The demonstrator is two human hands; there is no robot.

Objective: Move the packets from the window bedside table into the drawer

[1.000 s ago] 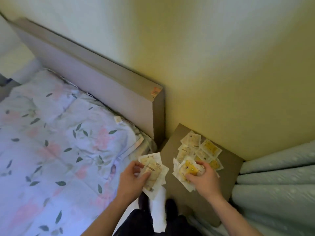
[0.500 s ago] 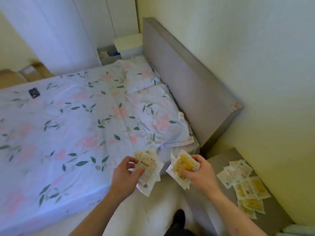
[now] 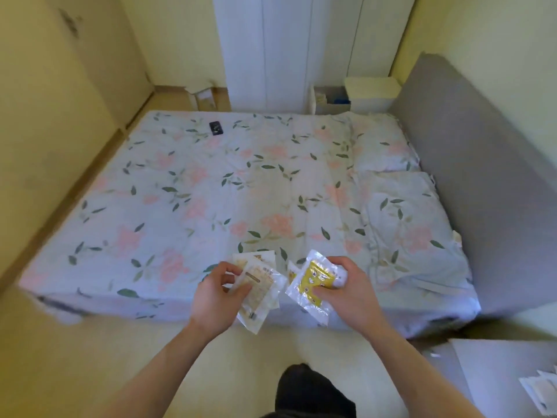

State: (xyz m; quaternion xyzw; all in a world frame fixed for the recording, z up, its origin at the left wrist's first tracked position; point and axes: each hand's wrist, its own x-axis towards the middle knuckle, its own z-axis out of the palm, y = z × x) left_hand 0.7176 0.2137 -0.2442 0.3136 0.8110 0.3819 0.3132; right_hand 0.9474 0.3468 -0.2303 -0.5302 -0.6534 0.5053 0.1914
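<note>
Packets (image 3: 259, 289) are in both hands, held up in front of the bed (image 3: 241, 191). On the far left is a yellow wall (image 3: 45, 116), and the floor (image 3: 75, 357) below it is pale. A small dark thing (image 3: 216, 128) lies on the flowery cover, near the far edge of the bed. The left hand (image 3: 218, 294) is closed around a bunch of pale packets, with the thumb on top and the fingers (image 3: 230, 268) curled behind. Just beside it, the right hand (image 3: 351, 292) is closed on a see-through packet with yellow inside (image 3: 313, 282), and there may be more tucked behind it. The two bunches are close but do not touch. A dark foot (image 3: 313, 390) shows low down between the arms. Two pillows (image 3: 401, 218) lie on the right side of the bed, next to the grey headboard (image 3: 482, 176). At the far end of the headboard stands a white table (image 3: 370, 92) beside white doors (image 3: 286, 49). In the bottom right corner is the grey top of a bedside table (image 3: 494, 375), and a few more packets (image 3: 539, 393) lie at its edge.
</note>
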